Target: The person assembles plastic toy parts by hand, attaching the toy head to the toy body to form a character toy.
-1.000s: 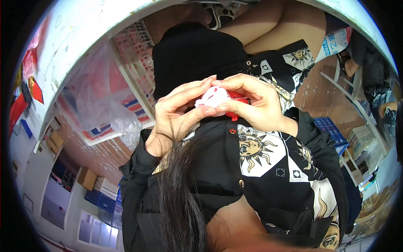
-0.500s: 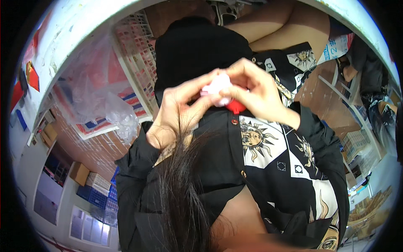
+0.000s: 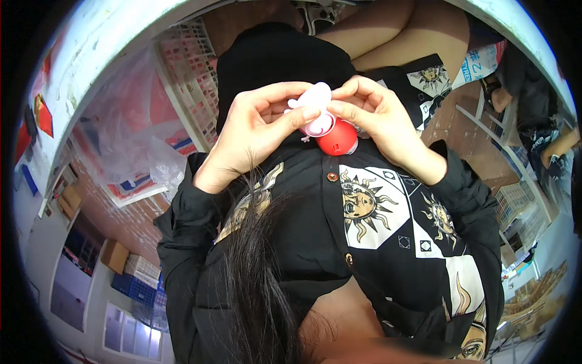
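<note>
Left hand (image 3: 257, 124) pinches the pink toy (image 3: 315, 95); right hand (image 3: 383, 118) is at its edge, can't tell if gripping. Red round part (image 3: 338, 140) now shows more below the fingers, so looks easier to reach imo.

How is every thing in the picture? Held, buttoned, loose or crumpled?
Pink piece: held
Red rounded piece: partly covered
Left grip: closed on the pink piece
Right grip: fingers bent at the pink piece's edge
Shirt: buttoned, neckline open
Hair: loose
Clear plastic: crumpled
</note>
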Demonstrator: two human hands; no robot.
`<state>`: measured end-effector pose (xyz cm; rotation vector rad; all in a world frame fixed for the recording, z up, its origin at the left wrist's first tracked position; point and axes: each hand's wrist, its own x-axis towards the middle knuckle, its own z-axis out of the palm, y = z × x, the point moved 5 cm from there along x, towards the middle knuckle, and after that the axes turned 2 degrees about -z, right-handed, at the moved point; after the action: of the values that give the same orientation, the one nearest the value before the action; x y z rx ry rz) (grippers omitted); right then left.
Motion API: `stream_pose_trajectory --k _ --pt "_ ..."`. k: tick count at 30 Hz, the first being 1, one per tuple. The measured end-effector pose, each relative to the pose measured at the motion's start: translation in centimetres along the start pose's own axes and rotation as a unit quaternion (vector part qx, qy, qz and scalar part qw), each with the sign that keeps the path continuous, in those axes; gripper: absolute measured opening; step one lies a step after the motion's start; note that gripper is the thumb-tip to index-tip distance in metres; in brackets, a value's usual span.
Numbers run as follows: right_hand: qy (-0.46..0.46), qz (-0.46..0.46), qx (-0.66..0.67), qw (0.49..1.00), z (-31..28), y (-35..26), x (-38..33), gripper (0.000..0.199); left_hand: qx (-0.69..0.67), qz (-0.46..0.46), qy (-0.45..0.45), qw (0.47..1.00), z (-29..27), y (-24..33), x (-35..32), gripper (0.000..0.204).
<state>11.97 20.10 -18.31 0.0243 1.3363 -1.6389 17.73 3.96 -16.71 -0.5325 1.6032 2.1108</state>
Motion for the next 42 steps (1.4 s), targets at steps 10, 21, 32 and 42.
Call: stream_pose_trajectory --k 10,21,32,42 --pt "0.015 -0.169 -0.078 0.982 0.5 -1.9 -1.9 0.029 0.269 0.119 -0.010 0.956 2.0 2.6 -1.4 0.036" --pt "0.025 -0.122 -0.051 0.991 0.1 -0.6 -1.6 0.027 0.305 0.108 -0.024 0.946 2.2 2.2 -0.8 0.034" --pt "0.122 -0.085 0.097 0.984 -2.5 -0.9 -0.7 0.038 -0.158 0.004 -0.006 0.987 2.6 -1.7 2.5 0.046" --pt "0.140 -0.104 0.190 0.966 -3.8 0.9 -1.8 0.037 -0.078 -0.018 -0.101 0.992 4.9 -2.0 1.7 0.079"
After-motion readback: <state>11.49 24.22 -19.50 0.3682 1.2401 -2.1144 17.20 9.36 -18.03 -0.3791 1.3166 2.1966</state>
